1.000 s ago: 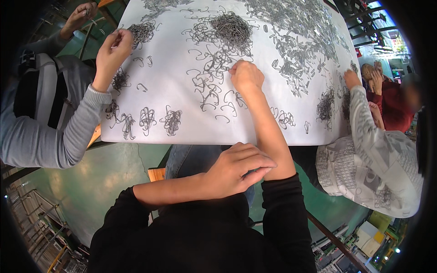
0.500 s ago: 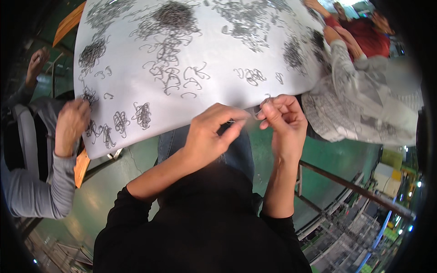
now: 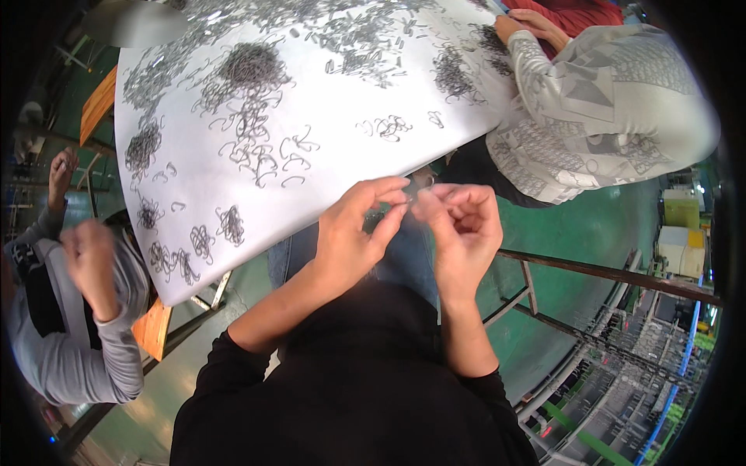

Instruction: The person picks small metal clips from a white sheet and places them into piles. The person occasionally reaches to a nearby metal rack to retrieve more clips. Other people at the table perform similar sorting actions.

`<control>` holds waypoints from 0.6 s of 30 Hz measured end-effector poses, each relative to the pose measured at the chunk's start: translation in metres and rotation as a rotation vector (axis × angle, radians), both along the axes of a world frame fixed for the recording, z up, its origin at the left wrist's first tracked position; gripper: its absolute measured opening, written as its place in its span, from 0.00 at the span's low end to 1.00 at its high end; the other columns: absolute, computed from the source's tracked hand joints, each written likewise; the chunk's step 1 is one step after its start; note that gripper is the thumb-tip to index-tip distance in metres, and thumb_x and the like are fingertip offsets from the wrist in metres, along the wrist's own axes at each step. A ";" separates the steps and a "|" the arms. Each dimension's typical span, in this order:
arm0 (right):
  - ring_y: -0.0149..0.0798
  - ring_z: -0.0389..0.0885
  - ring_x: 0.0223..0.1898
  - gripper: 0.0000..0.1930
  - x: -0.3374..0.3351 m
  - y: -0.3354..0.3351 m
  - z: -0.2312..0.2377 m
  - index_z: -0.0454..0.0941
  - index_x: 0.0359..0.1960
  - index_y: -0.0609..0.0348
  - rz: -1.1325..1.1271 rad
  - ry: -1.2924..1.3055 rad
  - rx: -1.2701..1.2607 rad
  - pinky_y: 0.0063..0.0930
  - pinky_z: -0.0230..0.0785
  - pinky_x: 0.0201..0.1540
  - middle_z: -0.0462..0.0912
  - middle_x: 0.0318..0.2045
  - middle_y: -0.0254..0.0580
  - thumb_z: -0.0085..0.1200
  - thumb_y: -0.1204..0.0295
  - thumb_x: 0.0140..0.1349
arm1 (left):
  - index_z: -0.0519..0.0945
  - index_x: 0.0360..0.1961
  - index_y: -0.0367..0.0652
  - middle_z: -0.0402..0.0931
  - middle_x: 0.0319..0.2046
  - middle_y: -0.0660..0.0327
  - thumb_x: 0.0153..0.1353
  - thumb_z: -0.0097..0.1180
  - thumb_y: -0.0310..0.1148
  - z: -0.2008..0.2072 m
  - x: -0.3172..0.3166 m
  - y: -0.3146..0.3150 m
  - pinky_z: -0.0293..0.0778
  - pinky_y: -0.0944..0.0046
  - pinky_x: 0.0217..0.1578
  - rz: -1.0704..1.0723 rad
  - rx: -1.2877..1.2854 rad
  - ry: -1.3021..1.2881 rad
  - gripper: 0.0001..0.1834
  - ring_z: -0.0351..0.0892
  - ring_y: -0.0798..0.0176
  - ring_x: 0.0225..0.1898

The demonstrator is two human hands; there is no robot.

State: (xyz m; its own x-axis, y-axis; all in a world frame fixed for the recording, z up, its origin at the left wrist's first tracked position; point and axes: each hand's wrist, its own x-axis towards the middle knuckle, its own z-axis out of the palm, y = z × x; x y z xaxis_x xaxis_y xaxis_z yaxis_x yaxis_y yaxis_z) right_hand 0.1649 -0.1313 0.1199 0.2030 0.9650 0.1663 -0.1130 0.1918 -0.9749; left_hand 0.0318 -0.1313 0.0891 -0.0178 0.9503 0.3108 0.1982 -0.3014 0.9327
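Close together past the table's near edge, my two hands meet over my lap. My right hand (image 3: 466, 237) is closed, thumb against fingers, with a small curved metal hook (image 3: 427, 180) poking up from the pinch. My left hand (image 3: 346, 233) has its thumb and fingertips drawn together beside the right fingertips; whatever lies between them is too small and blurred to make out. On the white table (image 3: 334, 167) lie many dark curved hooks (image 3: 256, 144), a dense heap (image 3: 252, 64) of them, and small bunches (image 3: 230, 224) at the near left corner.
At the left sits a person in a grey sleeve (image 3: 116, 349), hand (image 3: 92, 260) raised beside the table corner. A person in a patterned light top (image 3: 598, 116) leans in at the right, with a red sleeve beyond. A metal bar (image 3: 606, 276) crosses the green floor (image 3: 536, 225).
The view has turned, so the table sits lower and tilts differently. My hands have drawn a little closer together. The left neighbour's hand has come away from the table.
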 end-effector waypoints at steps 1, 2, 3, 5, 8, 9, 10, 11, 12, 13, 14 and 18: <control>0.29 0.82 0.32 0.12 0.000 -0.002 0.001 0.69 0.35 0.64 -0.027 -0.021 0.027 0.21 0.77 0.37 0.82 0.34 0.44 0.62 0.84 0.57 | 0.78 0.51 0.39 0.83 0.39 0.56 0.55 0.62 0.23 0.001 0.003 0.002 0.76 0.64 0.41 -0.019 0.020 -0.020 0.21 0.82 0.59 0.39; 0.29 0.82 0.33 0.12 0.001 -0.004 0.003 0.69 0.35 0.64 -0.066 -0.061 0.052 0.21 0.77 0.37 0.82 0.34 0.44 0.62 0.84 0.57 | 0.77 0.52 0.39 0.82 0.40 0.54 0.54 0.62 0.22 0.002 0.003 0.003 0.76 0.63 0.42 -0.021 0.044 0.013 0.21 0.82 0.58 0.41; 0.29 0.82 0.33 0.12 0.004 -0.006 0.007 0.69 0.35 0.64 -0.121 -0.112 0.086 0.21 0.77 0.38 0.82 0.35 0.44 0.62 0.84 0.57 | 0.76 0.52 0.38 0.82 0.41 0.53 0.54 0.62 0.22 0.003 0.002 0.005 0.75 0.62 0.43 -0.037 0.080 0.033 0.22 0.81 0.57 0.42; 0.32 0.83 0.33 0.14 0.014 -0.012 0.022 0.70 0.42 0.65 -0.205 -0.227 0.120 0.24 0.78 0.38 0.82 0.35 0.45 0.61 0.85 0.56 | 0.75 0.54 0.36 0.81 0.44 0.51 0.55 0.60 0.21 0.006 0.004 0.015 0.74 0.61 0.46 -0.052 0.129 -0.010 0.23 0.79 0.55 0.45; 0.33 0.83 0.33 0.16 0.036 -0.012 0.059 0.73 0.46 0.67 -0.322 -0.302 0.208 0.26 0.79 0.37 0.82 0.34 0.44 0.61 0.86 0.56 | 0.74 0.54 0.35 0.78 0.47 0.50 0.56 0.57 0.19 0.010 0.000 0.035 0.71 0.62 0.46 -0.061 0.152 -0.052 0.22 0.77 0.56 0.48; 0.32 0.83 0.34 0.16 0.046 -0.014 0.076 0.75 0.46 0.68 -0.368 -0.293 0.223 0.25 0.79 0.38 0.82 0.34 0.43 0.62 0.86 0.55 | 0.74 0.54 0.35 0.78 0.47 0.51 0.56 0.56 0.19 0.011 0.001 0.042 0.71 0.62 0.46 -0.068 0.157 -0.071 0.21 0.77 0.56 0.49; 0.32 0.83 0.35 0.16 0.053 -0.019 0.093 0.76 0.45 0.69 -0.412 -0.283 0.251 0.24 0.79 0.39 0.83 0.34 0.41 0.63 0.85 0.55 | 0.74 0.54 0.35 0.78 0.47 0.51 0.57 0.56 0.19 0.011 0.001 0.048 0.70 0.63 0.46 -0.076 0.157 -0.087 0.21 0.77 0.57 0.49; 0.32 0.83 0.34 0.15 0.061 -0.021 0.109 0.77 0.45 0.69 -0.464 -0.270 0.292 0.24 0.79 0.38 0.83 0.33 0.42 0.62 0.85 0.56 | 0.74 0.54 0.34 0.78 0.47 0.52 0.57 0.55 0.19 0.011 0.000 0.053 0.70 0.63 0.46 -0.092 0.147 -0.097 0.21 0.76 0.57 0.50; 0.31 0.83 0.32 0.14 0.071 -0.027 0.126 0.78 0.45 0.70 -0.533 -0.332 0.279 0.23 0.79 0.37 0.84 0.33 0.43 0.62 0.84 0.57 | 0.73 0.55 0.34 0.77 0.49 0.52 0.59 0.53 0.18 0.012 -0.002 0.058 0.70 0.64 0.48 -0.113 0.143 -0.089 0.21 0.75 0.58 0.52; 0.31 0.84 0.32 0.13 0.081 -0.032 0.141 0.78 0.45 0.71 -0.598 -0.322 0.297 0.22 0.78 0.37 0.84 0.32 0.44 0.61 0.83 0.58 | 0.71 0.57 0.34 0.75 0.51 0.52 0.61 0.51 0.18 0.014 -0.003 0.064 0.69 0.64 0.49 -0.154 0.138 -0.078 0.21 0.75 0.60 0.53; 0.31 0.84 0.31 0.13 0.091 -0.039 0.155 0.78 0.46 0.71 -0.676 -0.354 0.298 0.22 0.78 0.36 0.84 0.32 0.44 0.61 0.82 0.58 | 0.70 0.58 0.34 0.74 0.53 0.52 0.63 0.50 0.17 0.016 -0.002 0.070 0.69 0.65 0.50 -0.202 0.132 -0.064 0.21 0.74 0.61 0.55; 0.31 0.83 0.29 0.13 0.137 -0.070 0.214 0.80 0.44 0.69 -0.870 -0.540 0.501 0.22 0.76 0.35 0.84 0.31 0.43 0.62 0.78 0.58 | 0.70 0.58 0.34 0.73 0.54 0.52 0.64 0.48 0.18 0.027 0.000 0.086 0.68 0.65 0.51 -0.301 0.165 -0.102 0.20 0.73 0.60 0.55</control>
